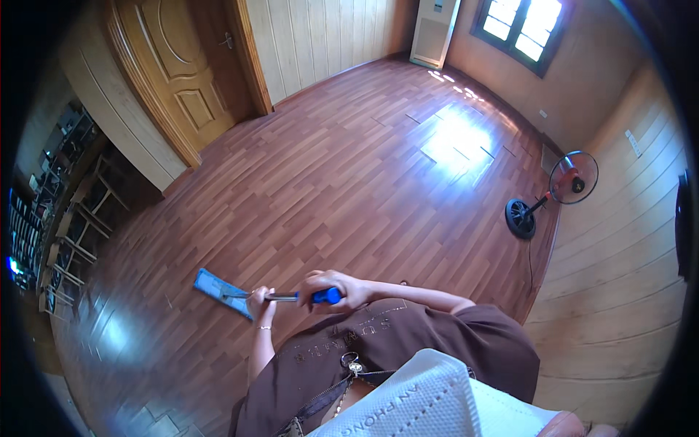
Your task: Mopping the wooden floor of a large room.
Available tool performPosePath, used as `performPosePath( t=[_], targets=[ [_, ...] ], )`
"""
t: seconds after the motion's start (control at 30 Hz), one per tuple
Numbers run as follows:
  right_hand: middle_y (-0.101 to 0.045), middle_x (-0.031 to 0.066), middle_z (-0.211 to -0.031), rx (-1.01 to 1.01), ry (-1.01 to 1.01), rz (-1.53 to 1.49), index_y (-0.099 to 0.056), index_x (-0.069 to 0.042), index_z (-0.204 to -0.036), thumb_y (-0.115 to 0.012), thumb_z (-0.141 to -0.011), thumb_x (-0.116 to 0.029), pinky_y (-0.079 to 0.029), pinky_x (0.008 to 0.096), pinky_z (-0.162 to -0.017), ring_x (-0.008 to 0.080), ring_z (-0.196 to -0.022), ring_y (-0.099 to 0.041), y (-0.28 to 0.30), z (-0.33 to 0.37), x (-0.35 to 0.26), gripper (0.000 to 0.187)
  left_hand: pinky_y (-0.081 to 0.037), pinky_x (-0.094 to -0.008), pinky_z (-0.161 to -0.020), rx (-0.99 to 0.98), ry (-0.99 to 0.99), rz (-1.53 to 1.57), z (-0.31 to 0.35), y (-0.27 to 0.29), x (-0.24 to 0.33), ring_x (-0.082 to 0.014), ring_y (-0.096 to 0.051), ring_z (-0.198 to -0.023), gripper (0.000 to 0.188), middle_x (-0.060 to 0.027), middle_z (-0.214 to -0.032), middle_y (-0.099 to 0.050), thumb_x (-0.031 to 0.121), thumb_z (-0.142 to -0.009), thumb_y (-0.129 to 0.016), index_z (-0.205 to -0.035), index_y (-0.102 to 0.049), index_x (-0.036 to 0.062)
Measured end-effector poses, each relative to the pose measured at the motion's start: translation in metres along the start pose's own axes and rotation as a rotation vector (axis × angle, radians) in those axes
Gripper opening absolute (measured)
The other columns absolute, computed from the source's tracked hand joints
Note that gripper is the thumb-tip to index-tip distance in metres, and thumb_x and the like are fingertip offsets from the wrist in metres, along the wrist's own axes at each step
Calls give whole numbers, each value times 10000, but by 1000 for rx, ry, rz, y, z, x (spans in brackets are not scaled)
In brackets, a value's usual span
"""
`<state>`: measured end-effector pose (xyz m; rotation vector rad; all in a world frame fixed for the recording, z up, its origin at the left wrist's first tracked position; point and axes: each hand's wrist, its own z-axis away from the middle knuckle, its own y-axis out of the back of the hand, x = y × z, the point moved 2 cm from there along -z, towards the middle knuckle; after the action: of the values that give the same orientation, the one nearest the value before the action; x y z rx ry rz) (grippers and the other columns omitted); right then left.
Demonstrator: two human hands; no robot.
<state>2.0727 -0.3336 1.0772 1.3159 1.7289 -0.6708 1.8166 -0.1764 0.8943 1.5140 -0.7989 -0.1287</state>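
Note:
A flat mop with a blue pad (211,282) lies against the wooden floor, to the left of my body. Its metal pole (282,296) runs from the pad up toward my chest and ends in a blue grip (325,296). Lower on the pole, my left hand (261,301) is closed around it, with a bracelet at the wrist. My right hand (342,286) wraps the upper pole by the blue grip. Part of the pad is hidden behind my left hand.
A red and black standing fan (574,178) is by the right wall, its cord trailing along the floor. Chairs (76,229) line a long counter at the left. A wooden door (178,65), a tall white cabinet-like unit (435,33) and a window (518,28) are farther off.

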Motion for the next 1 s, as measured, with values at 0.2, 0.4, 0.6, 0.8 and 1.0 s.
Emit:
performPosePath(
  t=[0.2, 0.4, 0.6, 0.8, 1.0],
  targets=[
    [-649, 108, -936, -178, -57, -201, -641, -30, -954, -649, -844, -124, -444, 418, -862, 271, -935, -611, 91, 15, 46, 145, -445, -456, -625, 47, 169, -100, -28, -37, 26, -353, -582, -703, 271, -139, -686, -586, 243, -740, -708, -631, -515, 88],
    [-644, 126, -962, -252, -215, -309, -653, -11, -929, -664, -808, -84, -443, 409, -892, 274, -1022, -582, 162, 33, 74, 142, -437, -444, -618, 44, 327, -245, -38, -97, 37, -324, -578, -696, 106, -130, -711, -588, 106, -673, -580, -617, -490, 98],
    [-661, 100, -946, -187, -284, -330, -668, -1, -896, -715, -740, -101, -471, 341, -800, 199, -893, -605, 95, 35, 113, 190, -416, -454, -621, 128, 168, -141, 10, -109, -20, -341, -544, -679, 98, -139, -679, -549, 99, -672, -555, -606, -488, 71],
    [-658, 151, -972, -67, -379, -195, -666, -5, -883, -650, -774, -40, -466, 383, -865, 261, -1037, -596, 31, 56, 94, 116, -435, -477, -667, 20, 63, 2, 48, -120, -50, -378, -588, -724, 184, -170, -713, -618, 217, -767, -611, -662, -586, 68],
    [-653, 130, -898, 64, -263, 26, -663, -3, -887, -606, -745, -59, -474, 337, -813, 241, -880, -611, -7, 89, 34, 164, -422, -462, -635, -188, -93, 93, 46, -132, -28, -309, -613, -720, 230, -88, -689, -632, 288, -764, -672, -633, -593, 117]
  ],
)
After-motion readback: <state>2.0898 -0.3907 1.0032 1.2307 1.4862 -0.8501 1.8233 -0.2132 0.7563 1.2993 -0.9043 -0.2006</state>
